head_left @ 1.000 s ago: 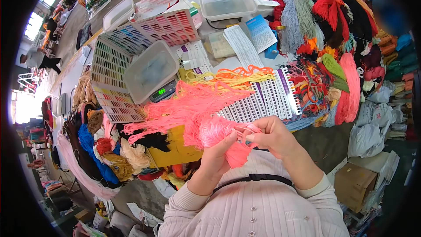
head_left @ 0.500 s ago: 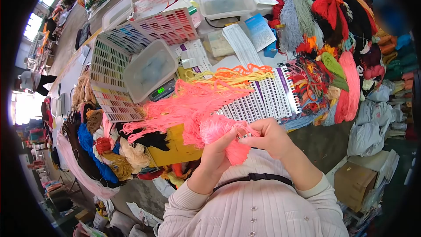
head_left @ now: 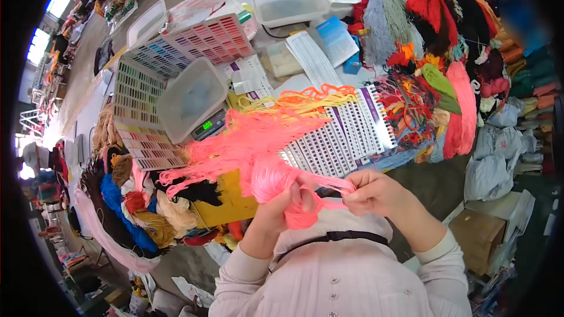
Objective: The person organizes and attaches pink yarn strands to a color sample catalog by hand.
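A bundle of pink yarn sits in my left hand, whose fingers wrap round it. Off to its right, my right hand pinches several pink strands that stretch across from the bundle. Beyond both hands, a loose heap of coral-pink yarn spreads over the table and touches the held bundle. Orange and yellow strands lie behind that heap. A spiral-bound card with rows of holes lies flat just past my right hand.
A folding colour chart stands at the left, beside a plastic tub on a digital scale. Another tub is at the back. Yarn hanks crowd the right side; a cardboard box is below right.
My right hand has moved right, away from the bundle, drawing pink strands out between my hands. The left hand still holds the bundle, and the view has shifted slightly.
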`<state>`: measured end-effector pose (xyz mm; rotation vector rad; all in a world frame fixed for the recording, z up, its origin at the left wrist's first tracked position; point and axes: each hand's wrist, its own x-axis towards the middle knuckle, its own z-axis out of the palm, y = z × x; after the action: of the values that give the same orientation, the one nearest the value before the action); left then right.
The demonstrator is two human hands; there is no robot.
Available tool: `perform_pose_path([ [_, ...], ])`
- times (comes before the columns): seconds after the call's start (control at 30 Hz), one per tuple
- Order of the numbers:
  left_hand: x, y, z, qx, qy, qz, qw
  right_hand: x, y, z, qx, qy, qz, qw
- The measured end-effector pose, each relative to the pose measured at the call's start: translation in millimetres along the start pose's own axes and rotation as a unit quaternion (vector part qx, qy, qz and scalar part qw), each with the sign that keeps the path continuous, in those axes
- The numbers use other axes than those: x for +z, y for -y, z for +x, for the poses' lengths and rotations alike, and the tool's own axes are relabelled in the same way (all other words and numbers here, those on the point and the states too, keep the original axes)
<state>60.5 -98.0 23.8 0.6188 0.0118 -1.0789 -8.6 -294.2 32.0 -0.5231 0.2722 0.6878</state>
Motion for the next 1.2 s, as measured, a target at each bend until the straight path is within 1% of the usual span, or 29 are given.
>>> perform_pose_path([
  [0.03,0,-5,1,-0.047,0.03,0.028,0.998,-1,-2,-5,0.008,-0.037,-0.093,0.995],
  [0.07,0,2,15,-0.034,0.012,0.221,0.975,0,0,-9,0.017,-0.07,-0.185,0.98],
  [0.1,-4,2,19,-0.068,0.012,0.246,0.967,2,5,-12,0.026,-0.1,-0.279,0.955],
  [0.13,-9,0,21,-0.1,0.011,0.272,0.957,11,17,-20,-0.061,-0.139,-0.566,0.81],
  [0.17,-14,-4,23,-0.133,0.008,0.297,0.945,11,25,-25,-0.061,-0.134,-0.59,0.794],
  [0.2,-16,-14,23,-0.131,0.039,0.201,0.97,8,31,-31,-0.061,-0.131,-0.611,0.778],
  [0.23,-28,-18,21,-0.101,-0.014,0.163,0.981,1,36,-37,-0.059,-0.127,-0.632,0.762],
  [0.27,-45,-20,18,-0.069,-0.069,0.122,0.988,-20,35,-38,-0.201,-0.06,-0.586,0.783],
  [0.3,-70,-21,13,-0.025,-0.08,-0.029,0.996,-31,40,-42,-0.23,-0.057,-0.432,0.87],
  [0.33,-94,-21,8,0.02,-0.08,-0.18,0.98,-41,47,-46,-0.251,-0.054,-0.264,0.93],
  [0.37,-129,-24,1,0.067,-0.116,-0.205,0.969,-60,54,-51,-0.269,-0.058,-0.131,0.952],
  [0.4,-176,-25,-19,0.108,-0.195,-0.168,0.96,-79,62,-56,-0.292,-0.058,0.002,0.955],
  [0.43,-223,-25,-43,0.134,-0.303,-0.081,0.94,-110,71,-62,-0.32,-0.101,0.083,0.938],
  [0.47,-273,-23,-79,0.119,-0.402,0.095,0.903,-141,80,-69,-0.353,-0.141,0.157,0.912],
  [0.5,-321,-20,-123,0.086,-0.483,0.253,0.834,-183,91,-78,-0.379,-0.185,0.185,0.887],
  [0.53,-349,-21,-163,0.07,-0.547,0.291,0.782,-236,106,-95,-0.407,-0.239,0.166,0.866],
  [0.57,-364,-23,-198,0.097,-0.605,0.18,0.77,-292,124,-116,-0.435,-0.302,0.113,0.841],
  [0.6,-351,-33,-203,0.141,-0.645,0.087,0.746,-340,145,-149,-0.458,-0.352,0.056,0.815],
  [0.67,-328,-54,-216,0.257,-0.703,-0.089,0.657,-395,191,-227,-0.499,-0.393,-0.03,0.771],
  [0.73,-304,-80,-205,0.284,-0.715,-0.098,0.632,-417,238,-294,-0.537,-0.408,-0.096,0.732],
  [0.77,-304,-83,-194,0.298,-0.719,-0.104,0.619,-421,252,-302,-0.554,-0.412,-0.132,0.711],
  [0.83,-306,-61,-132,0.248,-0.699,-0.015,0.671,-378,234,-205,-0.502,-0.545,-0.211,0.637],
  [0.87,-300,-36,-85,0.197,-0.667,0.053,0.716,-376,210,-170,-0.251,-0.579,-0.567,0.529],
  [0.97,-255,53,69,0.059,-0.511,0.205,0.833,-327,131,-17,-0.228,-0.402,-0.473,0.75],
  [1.0,-235,79,117,0.027,-0.457,0.195,0.867,-320,112,19,-0.229,-0.37,-0.452,0.779],
  [1.03,-219,99,158,-0.001,-0.408,0.193,0.892,-318,97,47,-0.24,-0.359,-0.454,0.779],
  [1.07,-205,109,193,-0.031,-0.372,0.129,0.919,-320,86,71,-0.258,-0.361,-0.477,0.759],
  [1.13,-186,127,250,-0.045,-0.36,0.045,0.931,-331,65,107,-0.293,-0.378,-0.534,0.698],
  [1.2,-182,154,292,-0.022,-0.395,0.157,0.905,-345,47,124,-0.308,-0.393,-0.589,0.636],
])
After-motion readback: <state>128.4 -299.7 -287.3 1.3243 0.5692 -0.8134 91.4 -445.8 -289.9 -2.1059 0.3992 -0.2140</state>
